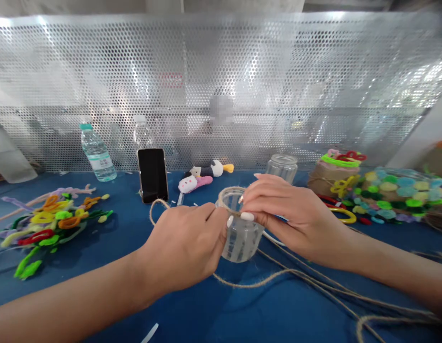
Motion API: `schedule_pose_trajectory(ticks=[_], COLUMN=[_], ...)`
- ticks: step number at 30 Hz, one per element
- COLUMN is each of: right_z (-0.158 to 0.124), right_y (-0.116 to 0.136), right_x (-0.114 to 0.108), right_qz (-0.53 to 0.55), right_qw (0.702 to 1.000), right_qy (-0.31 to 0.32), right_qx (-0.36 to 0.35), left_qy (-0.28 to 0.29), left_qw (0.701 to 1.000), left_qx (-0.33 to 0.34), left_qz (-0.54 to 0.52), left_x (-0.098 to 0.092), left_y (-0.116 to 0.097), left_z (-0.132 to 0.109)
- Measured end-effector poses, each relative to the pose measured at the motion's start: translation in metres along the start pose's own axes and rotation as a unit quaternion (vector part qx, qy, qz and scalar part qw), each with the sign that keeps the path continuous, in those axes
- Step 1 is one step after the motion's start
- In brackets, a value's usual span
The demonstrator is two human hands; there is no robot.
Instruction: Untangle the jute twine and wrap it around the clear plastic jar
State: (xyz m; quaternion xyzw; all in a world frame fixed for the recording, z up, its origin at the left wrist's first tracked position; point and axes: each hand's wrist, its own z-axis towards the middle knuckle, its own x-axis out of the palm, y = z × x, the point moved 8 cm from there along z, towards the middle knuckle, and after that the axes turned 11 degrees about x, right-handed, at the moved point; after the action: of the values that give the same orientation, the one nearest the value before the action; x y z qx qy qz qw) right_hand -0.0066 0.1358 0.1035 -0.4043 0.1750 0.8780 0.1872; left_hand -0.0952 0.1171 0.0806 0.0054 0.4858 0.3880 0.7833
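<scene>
A clear glass jar (241,243) stands on the blue table, with twine (231,189) running around its neck just below the mouth. My left hand (192,238) is closed at the jar's left side, fingers pinched on the twine, and a loop of it sticks out beyond the knuckles. On the other side, my right hand (288,212) presses thumb and fingertips together on the twine at the rim. Long loose strands of twine (263,283) trail from the jar across the table to the right. The exact grip of the left fingertips is partly hidden.
Colourful pipe cleaner pieces (59,219) lie at left. A phone (152,175), a water bottle (97,155) and knitted toys (195,182) stand or lie behind. Another glass jar (282,167), decorated jars (333,176) and yellow-handled scissors (344,215) are at right. A perforated metal panel (192,62) closes the back.
</scene>
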Motion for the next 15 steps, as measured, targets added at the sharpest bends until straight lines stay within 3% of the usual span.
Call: schedule_pose_trajectory(ticks=[7,15], right_z=[0.001,0.003], right_y=[-0.023,0.0], right_x=[0.004,0.007], right_qz=[0.148,0.0], right_qw=[0.979,1.0], right_qy=[0.069,0.017], right_qx=[0.122,0.023], left_qy=[-0.01,-0.02], left_qw=[1.0,1.0], left_qx=[-0.003,0.001], left_qz=[-0.001,0.008], left_x=[0.0,-0.002], left_y=[0.002,0.0], left_z=[-0.002,-0.001])
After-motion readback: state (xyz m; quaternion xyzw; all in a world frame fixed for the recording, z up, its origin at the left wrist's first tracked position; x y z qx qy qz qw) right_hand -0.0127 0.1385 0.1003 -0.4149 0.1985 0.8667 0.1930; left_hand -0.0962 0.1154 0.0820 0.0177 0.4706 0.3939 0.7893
